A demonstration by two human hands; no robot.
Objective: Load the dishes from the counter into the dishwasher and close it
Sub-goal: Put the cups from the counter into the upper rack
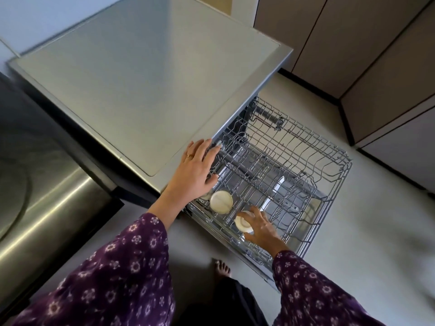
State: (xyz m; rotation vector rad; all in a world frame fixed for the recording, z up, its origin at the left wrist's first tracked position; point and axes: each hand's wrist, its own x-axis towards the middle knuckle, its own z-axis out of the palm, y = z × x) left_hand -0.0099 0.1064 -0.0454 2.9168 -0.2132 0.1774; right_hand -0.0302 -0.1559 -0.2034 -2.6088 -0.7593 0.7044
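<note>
Purple floral sleeves (117, 267) fill the bottom of the view, with a bare foot (221, 267) on the pale floor between them. Ahead, a wire dishwasher rack (317, 161) is pulled out from under a grey steel surface (141, 78). The left hand (195, 170) lies flat with straight fingers on the front edge of that surface, its fingertips reaching over the rack's near corner; it holds nothing. The right hand (261, 228) curls thumb and fingers round a small white cup (243, 223), held upside down low in the rack's near row. Just beside it, closer to the left hand, a second white cup (221, 202) sits upside down. The step in hand appears to be seating the held cup. To do it well, lower it mouth-down between the tines so it rests steady and does not knock its neighbour, and let go only once it sits firm. Whether more dishes wait elsewhere cannot be seen.
</note>
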